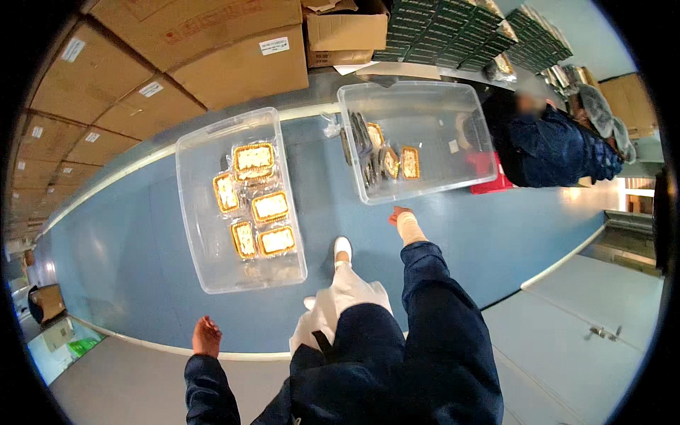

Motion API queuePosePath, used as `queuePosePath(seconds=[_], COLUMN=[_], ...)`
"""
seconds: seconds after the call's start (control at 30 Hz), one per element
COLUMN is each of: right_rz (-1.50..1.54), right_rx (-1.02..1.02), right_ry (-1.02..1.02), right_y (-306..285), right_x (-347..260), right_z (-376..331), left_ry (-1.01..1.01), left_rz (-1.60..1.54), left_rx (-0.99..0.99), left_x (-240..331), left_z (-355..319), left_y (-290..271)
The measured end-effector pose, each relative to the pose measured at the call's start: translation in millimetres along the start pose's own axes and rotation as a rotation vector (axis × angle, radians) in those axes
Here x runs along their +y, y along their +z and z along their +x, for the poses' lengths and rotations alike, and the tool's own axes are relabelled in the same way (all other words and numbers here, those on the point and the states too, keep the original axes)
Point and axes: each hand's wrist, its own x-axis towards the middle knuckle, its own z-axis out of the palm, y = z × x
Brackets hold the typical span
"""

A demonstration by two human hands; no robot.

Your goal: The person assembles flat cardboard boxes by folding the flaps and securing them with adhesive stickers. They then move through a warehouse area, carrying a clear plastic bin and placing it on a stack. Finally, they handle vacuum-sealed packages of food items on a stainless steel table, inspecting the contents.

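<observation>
A: What do you see at the far left?

B: Stacked cardboard boxes (106,92), bent by the lens and cut off at the dark rim. Lower down, the left hand (206,337) comes out of a dark blue sleeve near the edge of the blue floor strip (127,248). It holds nothing and touches nothing. The fingers look loosely together, but I cannot tell more, the hand is small here.

A: And the containers?

B: The left clear bin (205,212) stands on the blue strip, well apart from that hand. Inside lie five gold foil trays (253,161) with a pale filling, each in clear wrap. At the bottom of the bin something more lies, but it is hard to make out.

A: Further right?

B: The right hand (405,223) is stretched out, just below the near rim of the right clear bin (453,113), not touching it. It is wrapped or gloved in a pale material and grips nothing. This bin holds wrapped trays (409,163) leaning on their edges at its left side; their number is unclear.

A: Beyond that?

B: A person in dark blue clothes (552,149), partly hidden by the bin, beside a red crate (496,180) which is mostly covered.
</observation>
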Motion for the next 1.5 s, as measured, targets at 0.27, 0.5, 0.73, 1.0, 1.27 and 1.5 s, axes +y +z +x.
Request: queuePosePath(seconds=[0.27, 0.5, 0.73, 1.0, 1.27, 1.5], right_rz=[0.507, 0.677, 0.842, 0.774, 0.754, 0.653], right_rx=[0.083, 0.191, 0.166, 0.490, 0.674, 0.763], right_ry=[0.021, -0.011, 0.246, 0.228, 0.269, 0.441], right_y=[-16, -26, -135, -191, -236, -218], right_x=[2, 41, 160, 295, 456, 583], right_z=[124, 151, 117, -1, -121, -154], left_ry=[-0.172, -0.154, -0.130, 0.377, 0.403, 0.124], left_rz=[0.349, 0.513, 0.699, 1.418, 1.087, 1.063], left_rx=[0.255, 0.279, 0.350, 0.468, 0.231, 0.086], left_x=[-74, -45, -6, 20, 17, -4], left_z=[85, 118, 224, 373, 473, 430], left_y=[0, 8, -58, -156, -149, -117])
